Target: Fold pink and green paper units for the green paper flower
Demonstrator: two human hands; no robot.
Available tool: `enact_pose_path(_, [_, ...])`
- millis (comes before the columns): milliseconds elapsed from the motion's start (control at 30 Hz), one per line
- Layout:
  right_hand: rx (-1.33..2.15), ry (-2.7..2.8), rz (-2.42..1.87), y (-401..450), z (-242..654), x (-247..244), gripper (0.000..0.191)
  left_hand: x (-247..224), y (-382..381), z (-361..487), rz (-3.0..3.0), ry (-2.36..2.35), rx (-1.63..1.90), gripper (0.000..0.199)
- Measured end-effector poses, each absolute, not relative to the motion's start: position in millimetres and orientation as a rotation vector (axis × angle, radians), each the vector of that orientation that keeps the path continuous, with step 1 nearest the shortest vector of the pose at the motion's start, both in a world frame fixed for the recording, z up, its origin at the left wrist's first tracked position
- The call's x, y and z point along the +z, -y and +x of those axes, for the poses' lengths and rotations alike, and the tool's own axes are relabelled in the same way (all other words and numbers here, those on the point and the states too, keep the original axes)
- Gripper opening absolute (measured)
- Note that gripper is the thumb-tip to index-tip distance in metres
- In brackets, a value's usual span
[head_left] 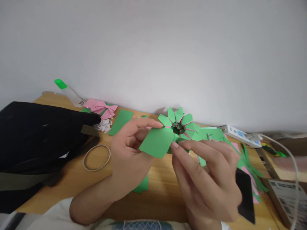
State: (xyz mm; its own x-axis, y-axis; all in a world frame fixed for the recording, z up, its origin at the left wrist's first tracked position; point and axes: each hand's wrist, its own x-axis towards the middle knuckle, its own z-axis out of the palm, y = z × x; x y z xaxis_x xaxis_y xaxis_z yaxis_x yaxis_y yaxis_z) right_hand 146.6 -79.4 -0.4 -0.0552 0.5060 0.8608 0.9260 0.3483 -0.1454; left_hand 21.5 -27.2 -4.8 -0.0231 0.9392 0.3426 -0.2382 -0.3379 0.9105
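Observation:
A green piece of paper (157,142) is held up over the table between both hands, partly folded at its right side. My left hand (134,150) grips its left part, index finger along the top edge and the thumb hidden behind the sheet. On the right side, my right hand (206,175) pinches the folded part between thumb and index finger. Just behind the hands sits a ring-shaped folded-paper flower (187,119), green with pink inner edges. Part of that ring is hidden by the held paper and my fingers.
Left lie a black bag (43,137), a round hoop (84,163), pink folded papers (105,108) and white scraps (104,125). A green sheet (122,121) lies near the wall. Right are a power strip (236,134) with a white cable, paper strips, a dark phone (245,195) and a box (285,198).

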Motion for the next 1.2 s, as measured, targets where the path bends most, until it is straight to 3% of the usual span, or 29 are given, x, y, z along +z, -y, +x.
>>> enact_pose_path(1200, [-0.591,1.694,-1.287,79.3,145.3,2.2,0.018,-5.0,28.7,20.0,1.285,-0.808,1.544,0.02])
